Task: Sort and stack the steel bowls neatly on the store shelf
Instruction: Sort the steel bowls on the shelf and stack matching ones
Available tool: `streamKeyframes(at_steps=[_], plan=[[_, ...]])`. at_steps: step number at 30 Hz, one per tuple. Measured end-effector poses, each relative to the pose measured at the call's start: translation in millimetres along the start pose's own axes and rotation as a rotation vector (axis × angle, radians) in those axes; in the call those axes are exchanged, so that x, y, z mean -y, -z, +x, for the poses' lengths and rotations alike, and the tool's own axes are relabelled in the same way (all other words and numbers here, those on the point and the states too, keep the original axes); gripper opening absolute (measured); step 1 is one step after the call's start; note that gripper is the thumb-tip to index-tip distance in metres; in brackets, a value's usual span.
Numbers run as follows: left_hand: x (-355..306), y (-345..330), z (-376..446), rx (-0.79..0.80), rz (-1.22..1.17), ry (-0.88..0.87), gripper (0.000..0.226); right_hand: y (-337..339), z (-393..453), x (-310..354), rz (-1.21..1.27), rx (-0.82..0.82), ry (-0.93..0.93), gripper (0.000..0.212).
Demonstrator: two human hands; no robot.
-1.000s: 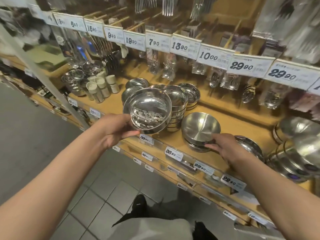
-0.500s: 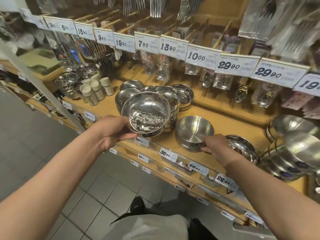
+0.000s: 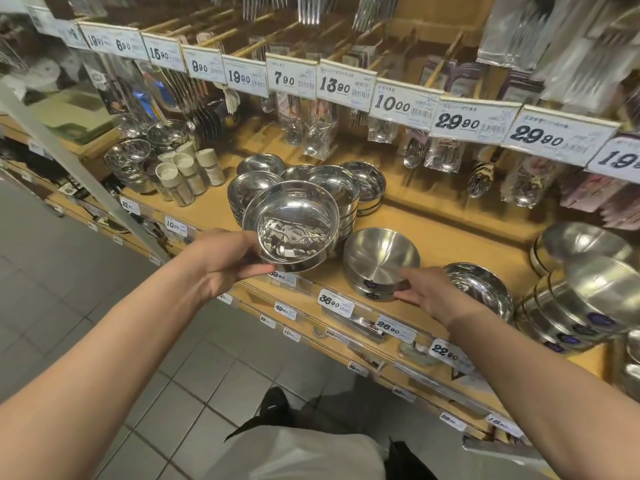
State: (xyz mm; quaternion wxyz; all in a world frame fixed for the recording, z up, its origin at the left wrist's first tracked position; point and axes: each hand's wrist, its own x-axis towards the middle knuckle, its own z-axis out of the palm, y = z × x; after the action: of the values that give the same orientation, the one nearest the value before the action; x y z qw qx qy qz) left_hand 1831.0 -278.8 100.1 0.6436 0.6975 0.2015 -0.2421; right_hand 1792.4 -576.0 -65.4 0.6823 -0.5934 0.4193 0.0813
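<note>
The left hand point(image 3: 225, 263) is still gripping a shiny steel bowl point(image 3: 291, 226) near the tall stacks point(image 3: 343, 202), while the right hand point(image 3: 427, 292), fingers extended, is now touching the matte stack point(image 3: 380, 263) on the shelf point(image 3: 450, 237), suggesting alignment.

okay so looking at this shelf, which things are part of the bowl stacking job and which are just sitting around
Part of the job:
- shiny bowl in the left hand
- matte bowl stack touched by the right hand
- stacks behind

Just sitting around:
- white-capped jars
- price tags
- bagged cutlery
</note>
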Motion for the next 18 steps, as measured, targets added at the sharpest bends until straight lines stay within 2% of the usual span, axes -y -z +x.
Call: streamKeyframes(at_steps=[4,7,11,15,18], plan=[[1.8,0.6,2.1,0.009,-0.004,0.018,0.014,0.8,2.1,-1.2,-0.040,-0.052,0.027,0.048],[1.7,0.0,3.9,-0.001,-0.004,0.019,0.015,2.3,2.7,2.0,-0.105,-0.151,0.066,0.026],[0.1,0.6,4.4,0.009,-0.002,0.025,0.015,5.3,2.0,8.1,-0.188,-0.190,0.103,0.006],[-2.8,1.3,3.8,0.014,0.006,0.022,0.014,7.0,4.4,13.5,-0.247,-0.205,0.120,0.020],[-2.5,2.2,3.1,0.003,0.013,0.017,0.016,6.4,5.0,16.4,-0.272,-0.199,0.118,0.017]])
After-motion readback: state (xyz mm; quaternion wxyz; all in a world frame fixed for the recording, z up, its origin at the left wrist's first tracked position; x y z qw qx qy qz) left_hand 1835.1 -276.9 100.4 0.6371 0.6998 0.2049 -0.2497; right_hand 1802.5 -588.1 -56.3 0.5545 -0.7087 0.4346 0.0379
